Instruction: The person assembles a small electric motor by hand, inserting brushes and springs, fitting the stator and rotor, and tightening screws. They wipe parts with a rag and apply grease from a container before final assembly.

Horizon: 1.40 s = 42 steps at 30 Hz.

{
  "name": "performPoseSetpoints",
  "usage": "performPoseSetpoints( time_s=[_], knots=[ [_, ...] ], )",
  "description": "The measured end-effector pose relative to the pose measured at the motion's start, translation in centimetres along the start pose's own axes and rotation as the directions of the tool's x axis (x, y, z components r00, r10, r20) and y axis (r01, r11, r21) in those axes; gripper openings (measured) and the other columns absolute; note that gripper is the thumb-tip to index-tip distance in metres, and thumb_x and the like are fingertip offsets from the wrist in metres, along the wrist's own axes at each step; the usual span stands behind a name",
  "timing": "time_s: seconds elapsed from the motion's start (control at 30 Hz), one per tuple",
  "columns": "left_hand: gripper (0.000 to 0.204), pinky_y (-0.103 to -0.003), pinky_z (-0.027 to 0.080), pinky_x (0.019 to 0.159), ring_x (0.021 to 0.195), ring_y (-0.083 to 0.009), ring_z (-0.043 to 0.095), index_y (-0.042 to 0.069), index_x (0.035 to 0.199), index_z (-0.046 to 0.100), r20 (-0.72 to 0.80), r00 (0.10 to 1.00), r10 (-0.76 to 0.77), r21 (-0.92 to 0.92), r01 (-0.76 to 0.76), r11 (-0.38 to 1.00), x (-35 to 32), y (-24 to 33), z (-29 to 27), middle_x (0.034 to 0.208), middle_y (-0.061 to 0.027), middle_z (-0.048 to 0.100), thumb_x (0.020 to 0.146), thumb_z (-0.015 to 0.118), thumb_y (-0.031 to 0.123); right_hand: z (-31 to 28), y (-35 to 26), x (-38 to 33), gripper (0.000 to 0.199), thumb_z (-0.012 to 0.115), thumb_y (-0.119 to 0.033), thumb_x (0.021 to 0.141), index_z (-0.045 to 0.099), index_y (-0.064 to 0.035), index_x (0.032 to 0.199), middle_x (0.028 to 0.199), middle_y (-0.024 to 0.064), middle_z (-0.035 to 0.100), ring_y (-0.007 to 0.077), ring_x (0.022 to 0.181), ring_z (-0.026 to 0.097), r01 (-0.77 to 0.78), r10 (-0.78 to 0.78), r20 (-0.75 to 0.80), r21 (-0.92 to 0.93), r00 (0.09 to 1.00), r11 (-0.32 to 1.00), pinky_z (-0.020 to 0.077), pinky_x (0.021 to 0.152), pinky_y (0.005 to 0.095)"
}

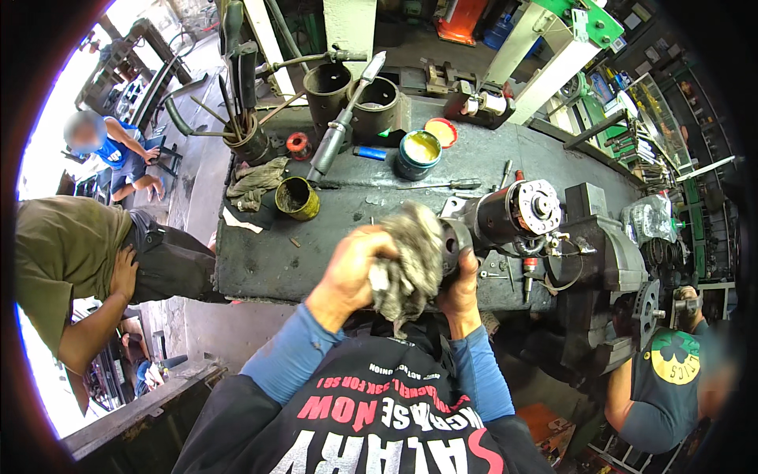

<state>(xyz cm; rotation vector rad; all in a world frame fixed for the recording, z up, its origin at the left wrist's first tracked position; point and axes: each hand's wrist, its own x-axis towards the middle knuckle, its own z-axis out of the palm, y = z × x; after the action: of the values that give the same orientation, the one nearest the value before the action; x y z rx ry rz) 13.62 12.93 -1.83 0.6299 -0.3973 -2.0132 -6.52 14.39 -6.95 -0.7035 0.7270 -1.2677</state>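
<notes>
1. The dark tabletop (355,209) carries everything told of below, save what the two hands hold over its near edge.
2. A cylindrical motor (496,220) lies toward the right end of the tabletop, its round, pale metal end facing up and right.
3. Two dark metal cylinders, the left one (326,96) and the right one (377,109), stand side by side at the far edge; their insides are too dark to read.
4. A tool can (251,148) stands at the far left corner, crowded with rods and long handles that lean out over its rim.
5. A grimy rag (409,268) is bunched in the left hand (357,265), whose fingers are closed around it, above the middle of the near edge.
6. A blue tin (418,164), near the middle of the far edge, holds yellow paste.
7. A yellow-stained can (298,201) stands open near the left edge; its contents cannot be made out.
8. A dark round metal part (452,243), just beside the rag, is gripped by the right hand (461,286), thumb against its face.
9. A red lid (441,131) behind the blue tin holds pale yellow paste.
</notes>
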Motion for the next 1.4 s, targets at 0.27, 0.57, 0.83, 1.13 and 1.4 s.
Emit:
performPoseSetpoints(
  time_s=[0.27,0.57,0.83,1.13,1.4],
  knots=[
    [0.023,-0.046,0.049,0.091,0.113,-0.0370,0.060,-0.005,0.095,0.073,0.527,0.810,0.256,0.741,-0.291,-0.605,-2.2,-1.3,1.7,0.123,-0.0242,0.062,0.081,0.068,0.012,2.3,0.0,0.0,0.090,0.075,-0.061,0.091,0.049,-0.0030,0.154,0.145,0.0099,0.058,0.0218,0.136,0.053,0.026,-0.019,0.042,-0.173,0.999,0.985,0.0386,0.118,0.0372],
    [0.012,-0.049,0.053,0.086,0.093,-0.0397,0.063,-0.004,0.082,0.071,0.494,0.827,0.269,0.862,-0.424,-0.280,-1.7,-1.0,1.9,0.094,-0.0193,0.066,0.077,0.064,0.005,3.7,-1.5,0.4,0.101,0.085,-0.063,0.083,0.047,-0.0005,0.153,0.139,0.0153,0.058,0.0268,0.131,0.056,0.122,-0.093,0.084,-0.487,0.992,0.865,0.0441,0.113,0.0413],
    [0.026,-0.043,0.056,0.090,0.101,-0.0349,0.073,-0.003,0.102,0.075,0.214,0.941,0.264,0.792,-0.325,0.517,-1.7,0.0,1.2,0.109,-0.0237,0.074,0.083,0.059,0.003,3.3,-2.0,1.8,0.100,0.076,-0.068,0.087,0.047,-0.0004,0.153,0.144,0.0151,0.056,0.0271,0.136,0.053,0.160,-0.090,0.160,-0.512,0.983,0.844,0.0405,0.117,0.0411],
    [0.017,-0.047,0.055,0.086,0.093,-0.0398,0.067,-0.004,0.089,0.073,0.350,0.900,0.260,0.930,-0.367,0.021,-1.4,-0.9,-0.3,0.096,-0.0215,0.070,0.078,0.062,0.003,2.8,-1.2,0.5,0.094,0.084,-0.043,0.082,0.045,-0.0033,0.157,0.154,0.0139,0.050,0.0293,0.144,0.047,0.128,-0.023,0.182,-0.594,0.983,0.794,0.0333,0.124,0.0444],
    [0.026,-0.037,0.062,0.085,0.087,-0.0225,0.074,-0.004,0.107,0.070,-0.066,0.990,-0.123,-0.450,0.080,0.889,-1.8,-8.0,-5.0,0.102,-0.0138,0.075,0.085,0.056,-0.006,-1.3,-0.7,-3.5,0.103,0.094,-0.044,0.076,0.045,-0.0058,0.158,0.154,0.0157,0.050,0.0326,0.146,0.047,0.137,-0.086,0.107,-0.767,0.991,0.627,0.0375,0.122,0.0477]
  ],
)
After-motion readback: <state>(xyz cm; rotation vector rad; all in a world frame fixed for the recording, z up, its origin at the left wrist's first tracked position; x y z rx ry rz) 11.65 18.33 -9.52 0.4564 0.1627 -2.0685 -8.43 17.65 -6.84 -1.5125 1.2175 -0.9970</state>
